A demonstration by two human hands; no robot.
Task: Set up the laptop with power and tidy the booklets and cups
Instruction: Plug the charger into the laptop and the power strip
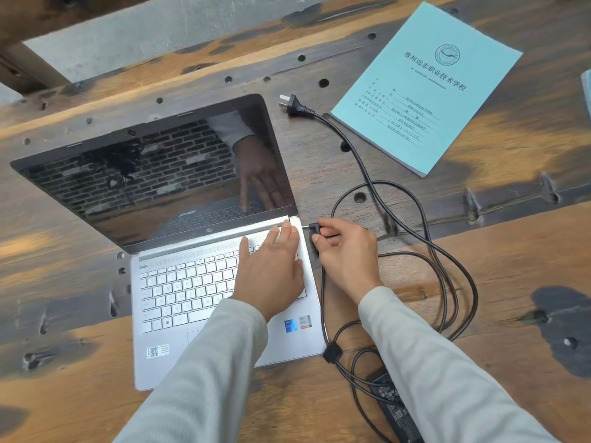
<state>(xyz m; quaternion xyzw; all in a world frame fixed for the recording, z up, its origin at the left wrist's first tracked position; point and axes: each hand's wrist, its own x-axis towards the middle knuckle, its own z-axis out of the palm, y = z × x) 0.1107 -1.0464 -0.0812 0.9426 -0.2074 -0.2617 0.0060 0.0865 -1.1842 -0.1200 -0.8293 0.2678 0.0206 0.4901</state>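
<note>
An open silver laptop (179, 282) with a dark screen sits on the wooden table (499, 266). My left hand (271, 270) lies flat on the right part of its keyboard, fingers spread. My right hand (345, 254) pinches the black angled charger connector (315, 227) right at the laptop's right edge near the hinge. The black cable (447, 260) loops over the table to the wall plug (295, 107), which lies loose beyond the laptop. The power brick (396, 407) rests near the front edge under my right forearm. A light blue booklet (428, 87) lies at the far right.
The edge of another pale object (587, 87) shows at the right border. The tabletop has dark round holes and knots. A grey floor shows beyond the table's far edge at the upper left.
</note>
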